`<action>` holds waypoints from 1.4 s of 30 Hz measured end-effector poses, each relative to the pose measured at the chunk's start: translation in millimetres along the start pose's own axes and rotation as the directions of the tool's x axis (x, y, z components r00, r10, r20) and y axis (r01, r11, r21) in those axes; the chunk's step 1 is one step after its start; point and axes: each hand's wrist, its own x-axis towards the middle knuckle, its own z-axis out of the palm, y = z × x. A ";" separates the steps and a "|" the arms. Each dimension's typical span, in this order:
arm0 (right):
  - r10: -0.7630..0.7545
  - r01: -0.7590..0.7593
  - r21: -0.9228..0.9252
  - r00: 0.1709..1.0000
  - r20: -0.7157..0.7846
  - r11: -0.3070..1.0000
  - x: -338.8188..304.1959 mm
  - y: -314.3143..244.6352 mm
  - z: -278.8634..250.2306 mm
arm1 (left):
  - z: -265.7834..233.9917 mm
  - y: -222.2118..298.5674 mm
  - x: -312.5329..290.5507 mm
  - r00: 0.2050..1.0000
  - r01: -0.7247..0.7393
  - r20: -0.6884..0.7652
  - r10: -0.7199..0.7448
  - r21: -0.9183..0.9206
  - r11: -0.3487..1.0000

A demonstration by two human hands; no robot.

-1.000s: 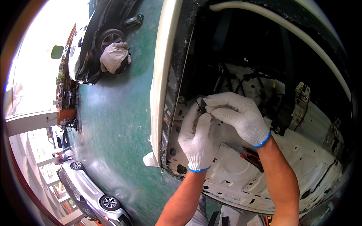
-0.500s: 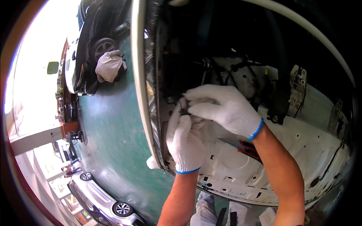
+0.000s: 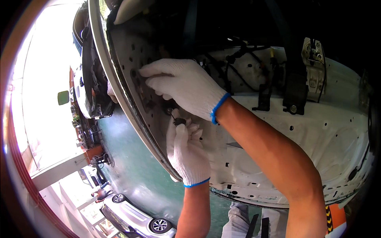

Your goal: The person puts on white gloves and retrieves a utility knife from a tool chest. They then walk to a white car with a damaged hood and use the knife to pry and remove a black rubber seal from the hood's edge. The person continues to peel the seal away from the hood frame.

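Note:
My left hand, in a white knit glove with a blue cuff, pinches a small black part between thumb and fingers. A short, thin dark wire or stem rises from that part. What kind of part it is, I cannot tell. Above and beyond it, my right hand, gloved the same way, reaches across to the pale inner side panel of a stripped car body. Its thumb and index finger are stretched out and apart near the panel's holes. Nothing shows between them, and the other fingers are partly curled.
Bare white sheet metal with holes spreads under my arms. A dark blade lies on it, partly behind my right forearm. Black wiring and a metal bracket sit farther back. A silver car stands outside on the green floor.
My right hand has left the small part by my left hand and moved up and left to the side panel. My left hand keeps its pinch. The view has shifted.

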 end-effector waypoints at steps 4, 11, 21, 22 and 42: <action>-0.065 0.061 0.075 0.996 0.056 0.995 13.7 3.4 3.1 | 0.1 -0.4 1.4 1.000 -0.016 0.000 0.016 0.005 1.000; 0.000 -0.019 0.153 0.992 0.124 0.988 17.2 -0.2 -3.8 | 0.7 0.0 2.5 1.000 -0.015 -0.017 0.014 -0.017 1.000; 0.083 -0.086 0.127 0.996 0.031 0.988 12.3 2.5 -10.1 | 4.3 -1.1 5.3 1.000 0.001 -0.021 -0.001 0.006 1.000; 0.085 -0.093 0.134 0.995 0.061 0.987 12.7 -1.6 -10.3 | 6.2 -0.7 5.4 0.999 0.000 -0.032 0.001 0.017 1.000; 0.376 -0.228 -0.443 0.882 0.283 0.867 -26.5 -24.7 -37.7 | 14.1 2.3 -8.9 0.983 -0.109 -0.108 0.146 0.291 0.950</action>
